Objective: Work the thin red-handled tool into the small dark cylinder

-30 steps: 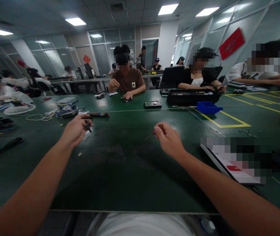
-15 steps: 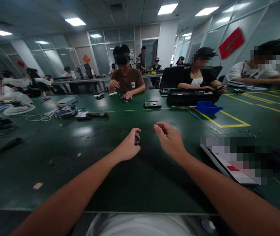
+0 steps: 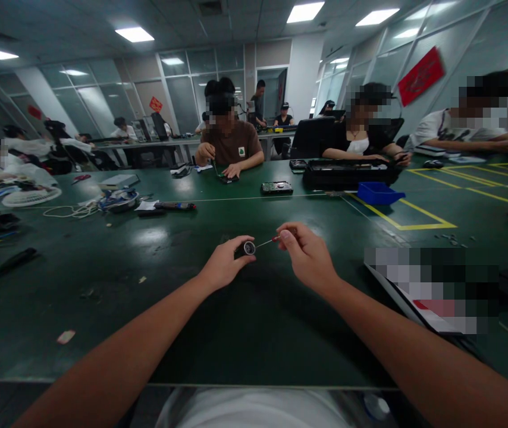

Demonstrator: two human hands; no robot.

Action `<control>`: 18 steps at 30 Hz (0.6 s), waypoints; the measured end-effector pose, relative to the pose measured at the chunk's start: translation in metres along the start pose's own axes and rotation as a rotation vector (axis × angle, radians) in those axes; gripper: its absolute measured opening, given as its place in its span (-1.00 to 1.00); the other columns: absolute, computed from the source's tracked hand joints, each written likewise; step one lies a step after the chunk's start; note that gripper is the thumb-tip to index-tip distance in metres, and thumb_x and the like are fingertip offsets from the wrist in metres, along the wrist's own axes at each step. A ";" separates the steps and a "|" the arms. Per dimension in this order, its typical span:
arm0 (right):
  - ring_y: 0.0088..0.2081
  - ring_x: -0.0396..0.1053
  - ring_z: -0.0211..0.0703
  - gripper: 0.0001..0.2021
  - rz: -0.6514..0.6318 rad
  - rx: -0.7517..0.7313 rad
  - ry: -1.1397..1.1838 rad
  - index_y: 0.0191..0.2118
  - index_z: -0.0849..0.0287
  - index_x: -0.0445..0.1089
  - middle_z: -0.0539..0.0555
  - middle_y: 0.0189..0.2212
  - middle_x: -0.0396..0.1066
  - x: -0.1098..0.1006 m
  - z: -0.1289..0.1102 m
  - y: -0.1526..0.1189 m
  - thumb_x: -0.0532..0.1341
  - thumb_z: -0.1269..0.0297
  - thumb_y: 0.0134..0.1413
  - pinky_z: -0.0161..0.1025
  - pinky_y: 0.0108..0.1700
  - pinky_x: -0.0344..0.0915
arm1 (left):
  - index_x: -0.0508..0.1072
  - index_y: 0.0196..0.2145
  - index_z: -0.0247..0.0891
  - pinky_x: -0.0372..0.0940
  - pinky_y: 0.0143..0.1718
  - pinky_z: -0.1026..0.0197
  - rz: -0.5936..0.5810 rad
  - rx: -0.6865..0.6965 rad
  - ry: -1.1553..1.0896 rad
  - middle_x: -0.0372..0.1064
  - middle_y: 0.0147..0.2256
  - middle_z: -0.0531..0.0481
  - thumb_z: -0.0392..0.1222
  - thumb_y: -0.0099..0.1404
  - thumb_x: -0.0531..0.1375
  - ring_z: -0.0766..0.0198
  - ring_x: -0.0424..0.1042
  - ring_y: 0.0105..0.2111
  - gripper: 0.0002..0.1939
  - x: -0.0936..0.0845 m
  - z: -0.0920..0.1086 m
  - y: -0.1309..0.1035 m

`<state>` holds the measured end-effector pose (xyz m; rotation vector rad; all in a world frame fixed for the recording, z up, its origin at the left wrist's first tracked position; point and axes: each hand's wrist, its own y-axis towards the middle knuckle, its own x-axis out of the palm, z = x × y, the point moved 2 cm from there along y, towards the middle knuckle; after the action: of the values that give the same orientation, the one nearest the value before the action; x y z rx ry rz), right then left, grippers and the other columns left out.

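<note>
Between the thumb and fingers of my left hand is a small dark round part, its open ringed face turned to the right. My right hand pinches a thin screwdriver with a red collar. The metal shaft points left and its tip is close to the round part; whether they touch I cannot tell. Both hands are above the green table.
A printed sheet or booklet lies right of my right forearm. Farther back are a blue tray, a hard drive, a black case and a dark tool. A person in brown sits opposite.
The round part has turned, so its ringed face shows more fully. The screwdriver shaft now shows clearly, pointing at it. My left hand has shifted slightly left.
</note>
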<state>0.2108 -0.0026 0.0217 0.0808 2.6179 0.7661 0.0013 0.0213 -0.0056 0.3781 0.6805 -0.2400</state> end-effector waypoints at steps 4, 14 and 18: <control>-0.33 0.50 -0.12 -0.77 -0.003 -0.007 0.029 -0.14 0.12 0.40 0.06 -0.36 0.54 0.001 -0.001 -0.001 0.09 0.12 0.33 -0.18 -0.27 0.36 | 0.49 0.06 -0.16 0.26 0.15 0.04 0.002 0.003 0.008 0.49 0.03 -0.06 -0.17 0.28 0.31 0.06 0.42 0.06 -0.62 0.000 0.000 0.000; -0.36 0.52 -0.12 -0.77 0.044 0.000 0.013 -0.15 0.12 0.40 0.06 -0.37 0.56 0.000 -0.001 0.000 0.11 0.10 0.32 -0.19 -0.28 0.37 | 0.51 0.06 -0.06 0.13 0.26 -0.06 -0.011 0.051 0.057 0.50 0.05 0.01 -0.13 0.30 0.31 0.05 0.42 0.09 -0.64 0.000 -0.004 0.000; -0.39 0.49 -0.13 -0.77 0.066 0.017 -0.014 -0.21 0.12 0.42 0.05 -0.42 0.55 -0.001 -0.006 0.001 0.12 0.10 0.30 -0.21 -0.32 0.34 | 0.51 0.05 -0.05 0.17 0.21 -0.03 -0.016 0.066 0.080 0.51 0.03 0.03 -0.11 0.31 0.30 0.05 0.44 0.06 -0.65 -0.001 -0.001 0.000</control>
<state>0.2096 -0.0047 0.0270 0.1779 2.6205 0.7636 -0.0006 0.0215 -0.0055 0.4471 0.7555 -0.2637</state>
